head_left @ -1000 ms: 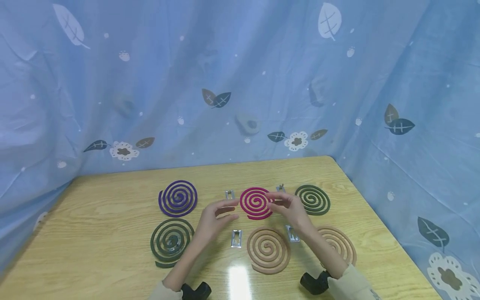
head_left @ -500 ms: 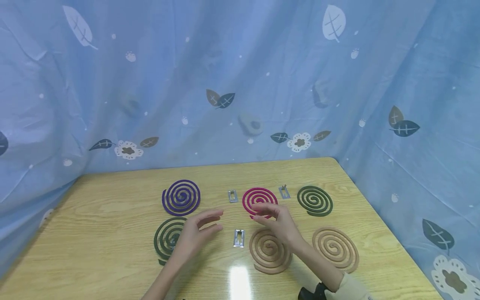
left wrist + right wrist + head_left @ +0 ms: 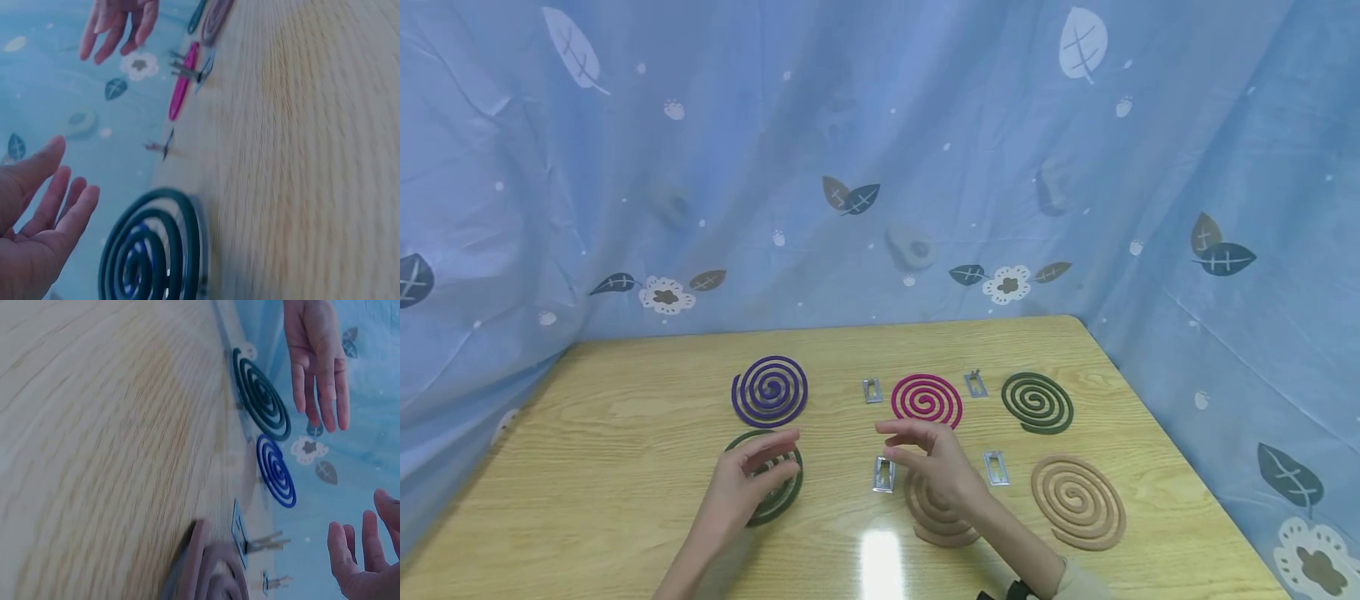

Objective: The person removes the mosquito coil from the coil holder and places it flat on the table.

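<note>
My left hand [image 3: 741,483] hovers over the front-left dark green mosquito coil [image 3: 790,500], fingers loosely bent and holding nothing. In the left wrist view that coil [image 3: 187,250] looks raised slightly off the table. The right hand [image 3: 940,462] hangs above the front-middle brown mosquito coil [image 3: 951,533], partly hiding it, with thumb and fingers apart and nothing between them. Near its fingertips lies a small metal coil stand [image 3: 883,474]. Beyond it is a pink mosquito coil [image 3: 927,400]. A purple mosquito coil [image 3: 770,392] sits behind the left hand.
At the right of the wooden table [image 3: 625,450] are another dark green coil [image 3: 1037,403] and another brown coil [image 3: 1078,502]. More metal stands [image 3: 872,390] lie among the coils, one stand [image 3: 996,468] right of the right hand. A blue patterned curtain [image 3: 775,167] hangs behind the table.
Both hands have drawn away from the pink coil. The left moved left and nearer, over the front green coil; the right moved nearer and slightly left. The head view shifted a little.
</note>
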`<move>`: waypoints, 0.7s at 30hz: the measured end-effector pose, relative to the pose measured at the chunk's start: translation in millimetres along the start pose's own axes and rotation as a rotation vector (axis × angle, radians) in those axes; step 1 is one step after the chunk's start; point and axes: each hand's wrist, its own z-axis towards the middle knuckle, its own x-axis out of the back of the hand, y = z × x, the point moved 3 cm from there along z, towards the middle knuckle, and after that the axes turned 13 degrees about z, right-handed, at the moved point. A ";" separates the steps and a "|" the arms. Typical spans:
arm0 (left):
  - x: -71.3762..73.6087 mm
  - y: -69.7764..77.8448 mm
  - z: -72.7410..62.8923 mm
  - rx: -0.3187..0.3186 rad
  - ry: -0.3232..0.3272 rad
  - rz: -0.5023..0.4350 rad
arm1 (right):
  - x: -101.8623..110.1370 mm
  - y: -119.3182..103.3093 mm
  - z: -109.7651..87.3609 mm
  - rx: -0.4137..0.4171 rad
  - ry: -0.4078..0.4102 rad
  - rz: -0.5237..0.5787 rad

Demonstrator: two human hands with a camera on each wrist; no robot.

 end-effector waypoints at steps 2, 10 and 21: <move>6.3 -3.2 -4.5 0.015 0.011 0.014 | -4.2 1.2 1.3 -0.014 -0.006 0.021; 30.0 -17.7 -20.5 0.080 0.051 0.127 | -21.2 2.9 5.2 -0.048 -0.035 0.125; 54.3 -33.2 -38.2 -0.026 0.153 0.101 | -41.9 2.7 9.4 -0.114 -0.080 0.148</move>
